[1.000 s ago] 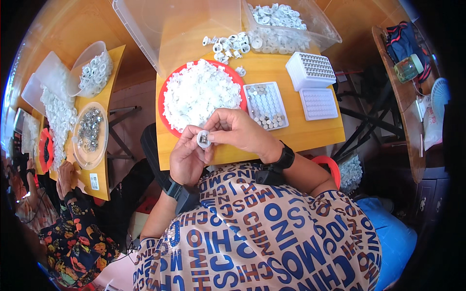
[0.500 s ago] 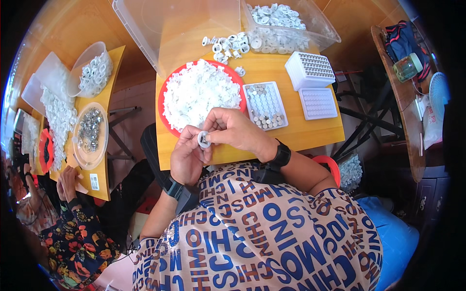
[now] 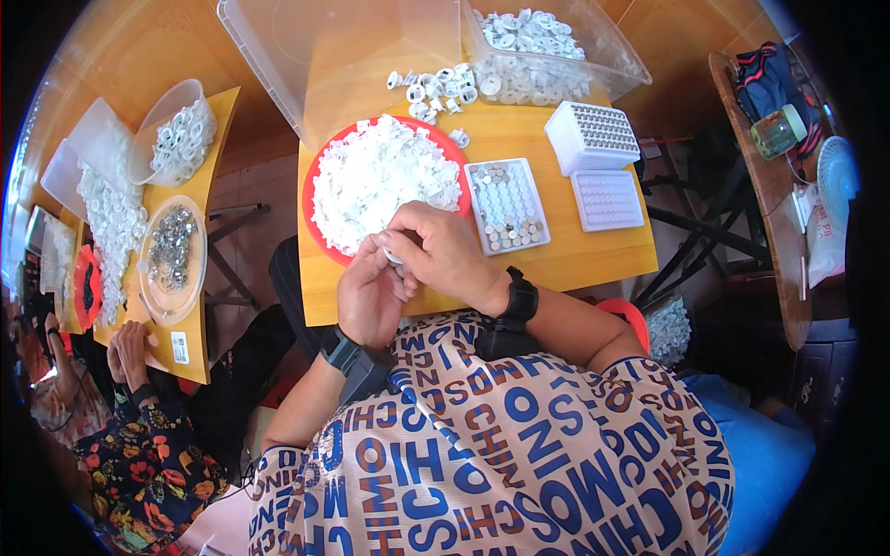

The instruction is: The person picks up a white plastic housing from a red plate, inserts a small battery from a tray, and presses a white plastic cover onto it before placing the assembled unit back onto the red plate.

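White plastic pieces still heap the red plate (image 3: 320, 176) near the tabletop's left edge, so much work looks left. Both hands meet at the front edge: the left hand (image 3: 369, 298) and right hand (image 3: 443, 252) pinch a small white part (image 3: 393, 257) between their fingertips, mostly hidden. Beside the plate, a white tray (image 3: 506, 206) holds rows of small metal discs, partly filled along its front. Two more gridded trays (image 3: 601, 157) sit toward the right edge; clear bins (image 3: 547, 46) of finished-looking rings line the back. Nothing blocks the hands.
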Demonstrator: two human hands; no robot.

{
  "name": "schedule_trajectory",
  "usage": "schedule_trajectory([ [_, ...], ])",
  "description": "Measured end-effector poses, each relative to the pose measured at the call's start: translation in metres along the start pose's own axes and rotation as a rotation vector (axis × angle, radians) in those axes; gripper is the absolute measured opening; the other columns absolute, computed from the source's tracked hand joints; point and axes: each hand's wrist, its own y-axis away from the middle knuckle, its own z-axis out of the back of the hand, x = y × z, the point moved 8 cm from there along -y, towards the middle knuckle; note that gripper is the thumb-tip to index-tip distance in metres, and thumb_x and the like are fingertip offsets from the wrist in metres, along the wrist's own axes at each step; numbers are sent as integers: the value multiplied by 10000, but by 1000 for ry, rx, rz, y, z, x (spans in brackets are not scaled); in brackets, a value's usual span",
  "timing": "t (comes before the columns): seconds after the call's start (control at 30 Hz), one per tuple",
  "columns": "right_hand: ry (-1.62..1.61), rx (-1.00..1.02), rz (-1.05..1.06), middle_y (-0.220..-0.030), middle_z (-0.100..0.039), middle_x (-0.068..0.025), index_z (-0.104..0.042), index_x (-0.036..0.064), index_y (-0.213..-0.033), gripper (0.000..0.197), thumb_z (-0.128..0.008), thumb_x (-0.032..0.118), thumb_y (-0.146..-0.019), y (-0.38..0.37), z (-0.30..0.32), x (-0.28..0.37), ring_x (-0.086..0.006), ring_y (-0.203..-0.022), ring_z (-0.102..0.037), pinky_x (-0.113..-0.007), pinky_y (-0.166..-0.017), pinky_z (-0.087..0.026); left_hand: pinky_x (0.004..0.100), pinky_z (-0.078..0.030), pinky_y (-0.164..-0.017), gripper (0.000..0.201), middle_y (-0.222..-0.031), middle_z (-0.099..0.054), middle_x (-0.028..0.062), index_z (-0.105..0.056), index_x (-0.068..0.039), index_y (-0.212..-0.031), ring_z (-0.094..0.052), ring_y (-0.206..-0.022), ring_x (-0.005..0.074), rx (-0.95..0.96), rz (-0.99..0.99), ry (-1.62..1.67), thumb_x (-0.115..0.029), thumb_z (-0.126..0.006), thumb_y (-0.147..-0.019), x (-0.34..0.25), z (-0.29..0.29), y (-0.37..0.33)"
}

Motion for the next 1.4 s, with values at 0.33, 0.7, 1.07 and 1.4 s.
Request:
schedule_trajectory([
  [0.33, 53, 23, -15, -772, -621, -171, -595, 5, -809, 185, -607, 171, -889, 0, -2, -5, -333, -684, -621, -389, -617, -475, 264, -473, -639, 213, -870, -605, 73, -495, -59, -1146, -583, -698, 165, -152, 21, 30, -195, -437, -992, 2, -2, 2],
  [0.7, -370, 165, -161, -650, -600, 0, -600, 14, -938, 147, -664, 142, -903, 1, -15, -15, -58, -541, -572, -201, -480, -438, 278, -437, -614, 132, -781, -584, 85, -473, -76, -978, -573, -673, 180, -33, -40, -43, -207, -468, -967, -6, 4, 3],
  [1.07, 47, -107, -25, -804, -666, -92, -646, 13, -893, 154, -686, 147, -829, -20, 56, -9, -197, -722, -646, -314, -651, -495, 288, -462, -640, 155, -829, -601, 124, -508, -58, -1054, -561, -695, 216, -14, -94, 81, -173, -492, -951, -22, 33, 12],
  [1.4, 678, -251, 30, -820, -644, -128, -652, 29, -842, 127, -623, 149, -817, -23, 140, 6, -304, -785, -623, -396, -690, -487, 308, -490, -672, 167, -910, -616, 127, -521, -45, -1078, -599, -765, 225, -114, -91, 239, -135, -502, -938, -30, 41, 20],
])
